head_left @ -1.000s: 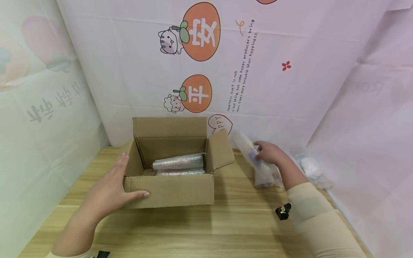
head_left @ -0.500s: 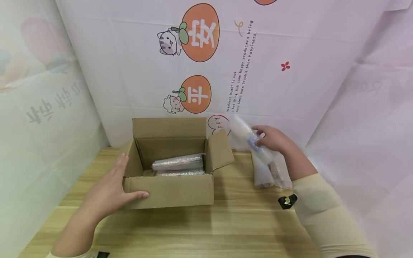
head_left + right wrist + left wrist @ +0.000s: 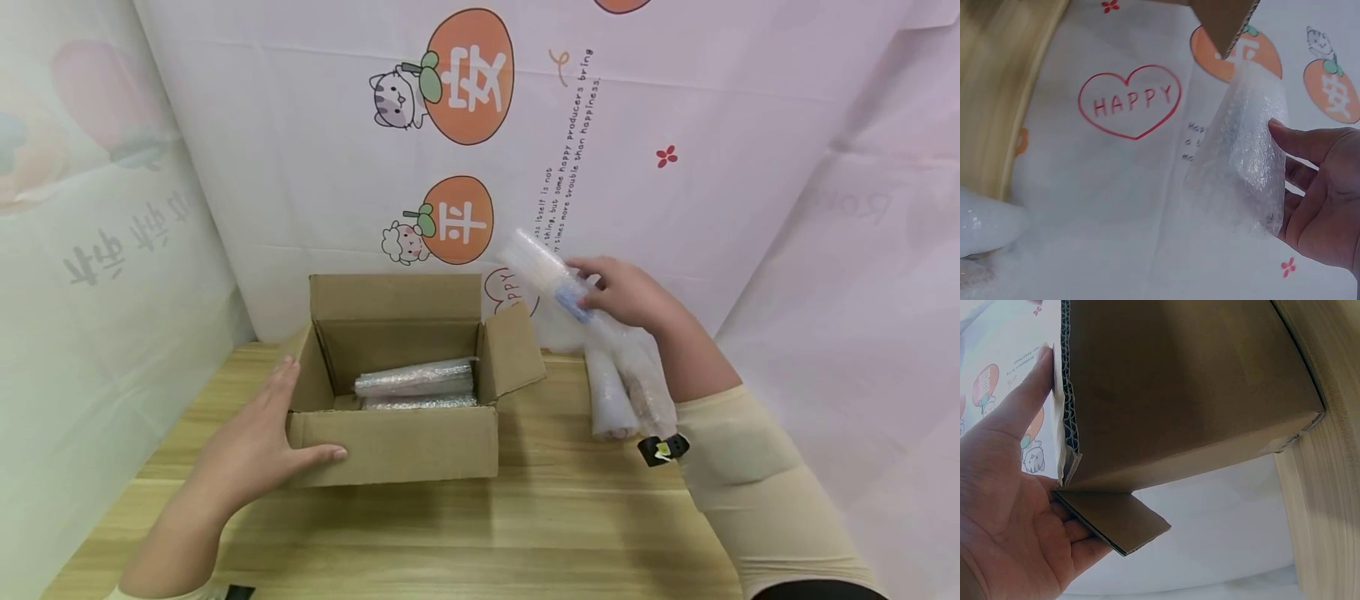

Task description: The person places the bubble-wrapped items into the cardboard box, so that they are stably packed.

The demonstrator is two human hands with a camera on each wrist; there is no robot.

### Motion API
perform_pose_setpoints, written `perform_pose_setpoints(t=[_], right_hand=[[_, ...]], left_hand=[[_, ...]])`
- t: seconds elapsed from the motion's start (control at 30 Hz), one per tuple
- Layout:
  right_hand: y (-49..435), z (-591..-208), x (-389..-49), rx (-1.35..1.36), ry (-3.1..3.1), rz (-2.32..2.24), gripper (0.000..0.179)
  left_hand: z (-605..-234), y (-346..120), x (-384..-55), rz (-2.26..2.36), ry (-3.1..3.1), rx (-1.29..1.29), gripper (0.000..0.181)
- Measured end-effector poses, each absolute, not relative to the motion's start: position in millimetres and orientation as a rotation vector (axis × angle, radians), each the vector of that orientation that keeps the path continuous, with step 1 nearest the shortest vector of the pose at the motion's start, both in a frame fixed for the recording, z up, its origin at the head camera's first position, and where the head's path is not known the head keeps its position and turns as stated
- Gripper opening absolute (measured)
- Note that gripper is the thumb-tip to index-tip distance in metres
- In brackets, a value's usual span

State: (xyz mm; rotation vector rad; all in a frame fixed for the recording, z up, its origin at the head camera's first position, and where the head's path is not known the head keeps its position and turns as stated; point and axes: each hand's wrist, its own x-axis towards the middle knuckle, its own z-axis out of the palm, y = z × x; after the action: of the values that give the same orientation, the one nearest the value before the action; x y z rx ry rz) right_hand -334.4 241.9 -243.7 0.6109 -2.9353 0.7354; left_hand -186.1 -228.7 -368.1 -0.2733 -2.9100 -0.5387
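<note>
My left hand [image 3: 251, 446] grips the near left corner of an open-topped cardboard box [image 3: 405, 442]. Its thumb lies across the front flap, and its fingers reach along the left side flap [image 3: 1116, 519]. Inside the box lie bubble-wrapped packages [image 3: 412, 379], one partly over another. My right hand [image 3: 626, 292] pinches a long bubble-wrapped package [image 3: 543, 271] with a blue patch, held tilted in the air right of the box. In the right wrist view the thumb presses this clear wrap [image 3: 1241, 150]; what is inside cannot be made out.
More bubble-wrapped packages [image 3: 611, 396] stand on the wooden table [image 3: 420, 542] to the right of the box, below my right forearm. The box's right flap [image 3: 513, 350] sticks outward. A printed white cloth [image 3: 637, 192] hangs behind, with pale cloth at both sides.
My right hand has lifted the bubble-wrapped package up and to the left, away from the other packages on the right. The left hand and the box stay where they were.
</note>
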Motion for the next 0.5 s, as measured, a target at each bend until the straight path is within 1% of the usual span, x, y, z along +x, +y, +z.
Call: perform_pose_setpoints(t=[0.23,0.37,0.5], right_hand=[[210,-224,-322,0.757,-2.894,0.691,0.064],[192,-217,-315,0.855,-2.869,0.634,0.063],[175,-212,-310,0.899,-2.875,0.561,0.062]], left_hand=[[-367,-228,-185,-0.543,-2.909,-0.270,0.133],[-367,-228,-185,-0.531,-2.912,-0.269,0.133],[-367,-228,-185,-0.527,-2.912,-0.271,0.133]])
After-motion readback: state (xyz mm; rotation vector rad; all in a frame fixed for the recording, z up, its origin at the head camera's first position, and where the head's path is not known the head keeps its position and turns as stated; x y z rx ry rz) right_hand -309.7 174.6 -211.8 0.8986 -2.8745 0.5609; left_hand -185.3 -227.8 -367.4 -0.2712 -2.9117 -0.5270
